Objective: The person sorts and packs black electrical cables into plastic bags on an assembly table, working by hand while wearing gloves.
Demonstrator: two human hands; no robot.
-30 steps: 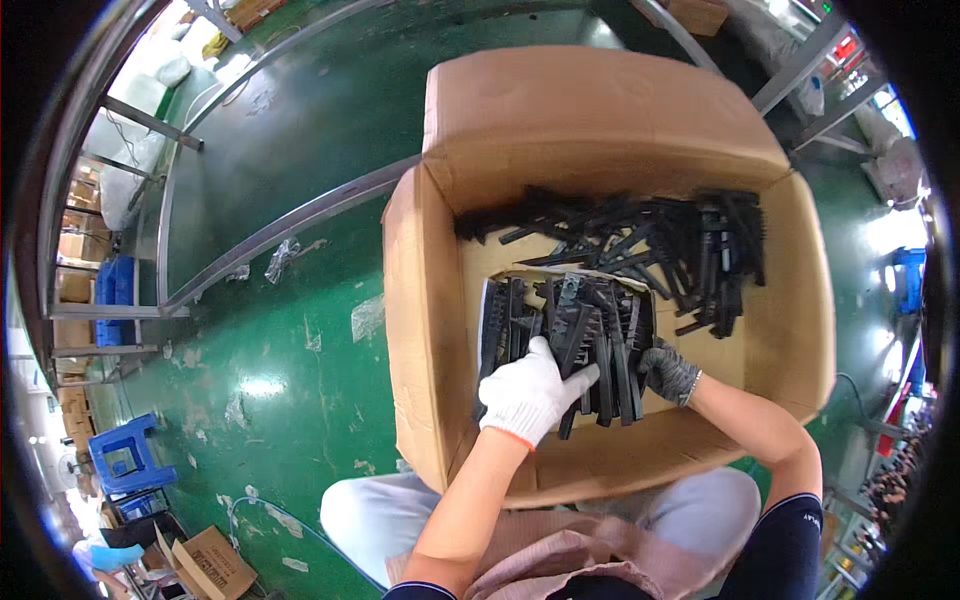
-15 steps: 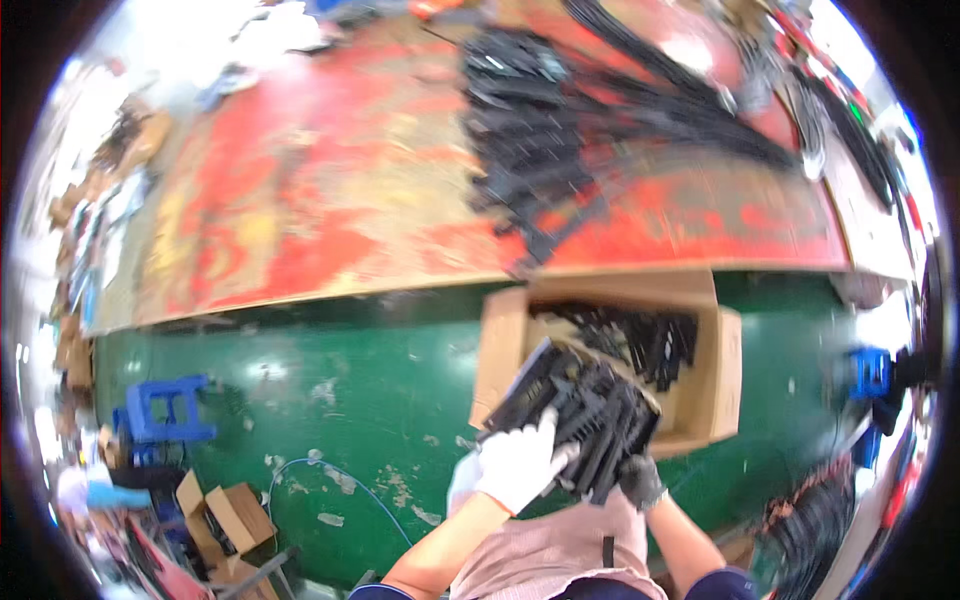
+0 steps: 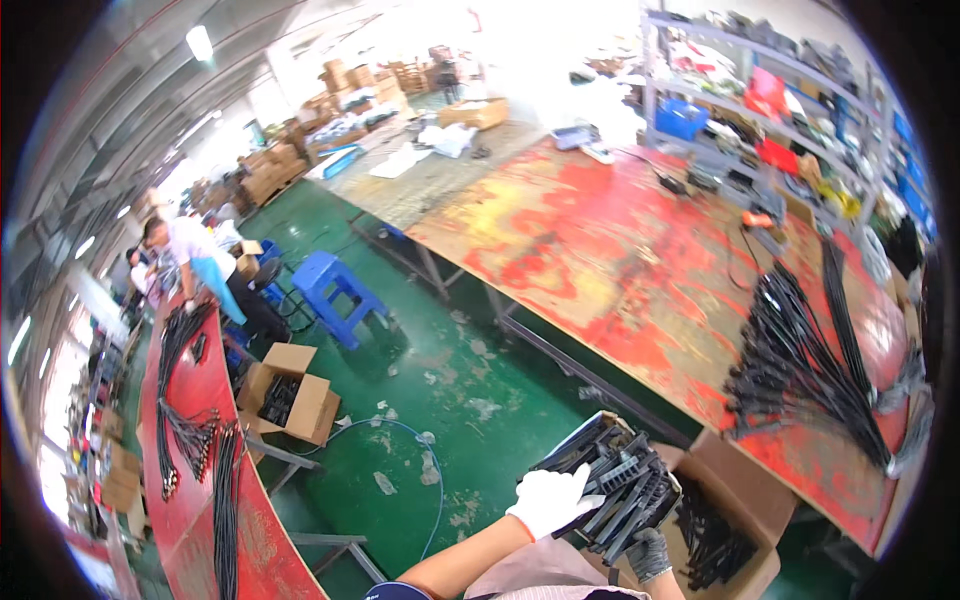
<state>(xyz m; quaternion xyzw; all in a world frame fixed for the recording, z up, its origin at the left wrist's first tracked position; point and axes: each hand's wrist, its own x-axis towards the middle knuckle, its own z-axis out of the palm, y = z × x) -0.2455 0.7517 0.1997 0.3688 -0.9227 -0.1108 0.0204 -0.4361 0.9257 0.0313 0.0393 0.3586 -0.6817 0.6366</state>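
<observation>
A shallow dark tray (image 3: 676, 494) heaped with black plastic strips (image 3: 622, 480) is held in front of my body, over the left side of an open cardboard box. My left hand (image 3: 552, 500), in a white glove, is at the tray's near left side, its fingers reaching over the strips. My right hand (image 3: 648, 555), in a dark grey glove, grips the near right side, fingers partly hidden. More black pieces (image 3: 712, 540) lie inside the cardboard box (image 3: 738, 484).
A worn red table (image 3: 590, 260) carries bundled black cables (image 3: 800, 360). Left are a blue stool (image 3: 335, 295), another box (image 3: 318, 408) and a red bench (image 3: 185, 530) with cables. A person (image 3: 205, 260) bends over that bench. A blue hose (image 3: 440, 480) crosses the green floor.
My view has swung left and up, bringing in the room, the red bench and a person. Both hands still hold the loaded tray, in much the same grip.
</observation>
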